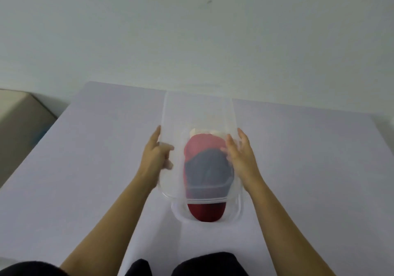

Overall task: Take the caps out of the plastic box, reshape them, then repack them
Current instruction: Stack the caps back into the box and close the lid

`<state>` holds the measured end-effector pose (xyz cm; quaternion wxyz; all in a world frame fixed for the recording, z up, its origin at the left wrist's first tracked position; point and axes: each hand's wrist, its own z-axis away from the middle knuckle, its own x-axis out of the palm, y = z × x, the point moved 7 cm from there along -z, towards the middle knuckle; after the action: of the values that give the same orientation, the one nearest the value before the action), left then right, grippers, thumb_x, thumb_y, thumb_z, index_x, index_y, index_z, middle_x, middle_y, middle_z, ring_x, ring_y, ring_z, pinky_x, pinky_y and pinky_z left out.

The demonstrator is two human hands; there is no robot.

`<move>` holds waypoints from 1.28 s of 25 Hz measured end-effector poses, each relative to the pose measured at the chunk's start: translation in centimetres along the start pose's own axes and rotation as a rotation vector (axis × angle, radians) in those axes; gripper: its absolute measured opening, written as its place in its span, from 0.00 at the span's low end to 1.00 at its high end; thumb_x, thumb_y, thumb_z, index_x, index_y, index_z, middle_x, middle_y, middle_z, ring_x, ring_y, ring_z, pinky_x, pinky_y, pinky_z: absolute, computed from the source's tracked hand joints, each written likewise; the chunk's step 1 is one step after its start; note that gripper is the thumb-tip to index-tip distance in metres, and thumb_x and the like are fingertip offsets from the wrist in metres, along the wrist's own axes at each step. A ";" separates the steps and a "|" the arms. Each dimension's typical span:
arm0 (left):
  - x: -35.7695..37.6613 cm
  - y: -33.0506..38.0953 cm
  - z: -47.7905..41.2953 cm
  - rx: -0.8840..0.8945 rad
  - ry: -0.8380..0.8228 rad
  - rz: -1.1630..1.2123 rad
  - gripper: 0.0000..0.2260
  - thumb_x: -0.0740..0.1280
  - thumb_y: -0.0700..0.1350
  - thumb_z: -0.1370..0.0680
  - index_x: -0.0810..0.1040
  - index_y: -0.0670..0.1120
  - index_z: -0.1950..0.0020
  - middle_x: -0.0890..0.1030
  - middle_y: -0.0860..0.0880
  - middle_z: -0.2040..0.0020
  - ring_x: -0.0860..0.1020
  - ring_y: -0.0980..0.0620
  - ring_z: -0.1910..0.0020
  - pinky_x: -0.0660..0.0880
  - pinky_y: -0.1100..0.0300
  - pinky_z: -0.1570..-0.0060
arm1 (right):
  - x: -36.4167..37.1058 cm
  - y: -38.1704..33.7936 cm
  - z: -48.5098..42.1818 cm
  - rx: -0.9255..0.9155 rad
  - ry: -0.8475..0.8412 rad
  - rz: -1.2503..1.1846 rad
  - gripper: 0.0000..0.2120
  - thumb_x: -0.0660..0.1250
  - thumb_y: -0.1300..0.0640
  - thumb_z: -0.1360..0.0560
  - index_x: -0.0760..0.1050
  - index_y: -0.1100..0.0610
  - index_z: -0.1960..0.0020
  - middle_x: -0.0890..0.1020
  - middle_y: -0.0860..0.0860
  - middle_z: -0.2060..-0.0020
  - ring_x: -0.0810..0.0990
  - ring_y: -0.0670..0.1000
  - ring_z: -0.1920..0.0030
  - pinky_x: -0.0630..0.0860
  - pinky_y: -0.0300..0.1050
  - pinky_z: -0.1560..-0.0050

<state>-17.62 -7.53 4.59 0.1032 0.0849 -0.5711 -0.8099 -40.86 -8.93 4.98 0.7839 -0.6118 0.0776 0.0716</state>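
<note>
A: Caps first: a dark red cap (206, 211), a grey cap (207, 169) and a pink cap (200, 144) lie stacked in the clear plastic box (238, 211), which sits on the tabletop (85, 169) between the two hands.

B: And that clear sheet over them?

A: It looks like the box's lid (198, 109), tilted up at its far end. The left hand (152, 158) has its fingers (168, 147) curled round the lid's left edge, thumb outside. The right hand (241, 156) lies against the right edge, fingers (231, 145) fairly straight and spread; whether they actually pinch the lid I cannot tell.

B: So which step is this?

A: I judge it the very start: the lid coming off, no cap out yet. The dark red brim pokes out nearest the wrists, beyond the lid's near edge.

B: What does the next move need?

A: The lid set down clear of the box, somewhere outside either hand. Then one hand free to reach between the walls for the top cap, likely the grey one.

B: Arm pose?

A: Both forearms reach forward, roughly parallel, wrists level, palms turned inward toward each other.
</note>
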 end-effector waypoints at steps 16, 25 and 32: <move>4.0 -9.5 -1.6 0.082 -0.081 -0.627 0.24 0.56 0.50 0.19 0.53 0.53 0.23 0.58 0.49 0.23 0.58 0.48 0.24 0.58 0.50 0.27 | -1.1 11.9 0.6 0.195 0.174 0.003 0.26 0.62 0.52 0.22 0.59 0.52 0.26 0.65 0.49 0.27 0.65 0.51 0.28 0.64 0.46 0.31; 3.6 -9.7 -1.4 0.084 -0.027 -0.590 0.22 0.58 0.46 0.19 0.59 0.51 0.25 0.65 0.48 0.26 0.64 0.48 0.28 0.61 0.52 0.30 | -1.0 13.5 0.5 0.232 0.161 -0.072 0.27 0.64 0.57 0.23 0.59 0.54 0.26 0.67 0.47 0.29 0.65 0.48 0.29 0.63 0.42 0.32; 3.9 -10.0 -1.5 0.100 -0.009 -0.702 0.22 0.55 0.46 0.19 0.58 0.51 0.24 0.62 0.47 0.25 0.63 0.47 0.27 0.61 0.54 0.30 | -0.9 13.0 0.7 0.184 0.211 0.138 0.27 0.62 0.56 0.22 0.58 0.55 0.26 0.65 0.50 0.27 0.63 0.51 0.27 0.60 0.43 0.30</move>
<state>-21.76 -6.61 -5.43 -0.1882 0.2776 -0.5467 -0.7673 -44.36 -5.12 -7.01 0.8174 -0.5346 0.2078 0.0532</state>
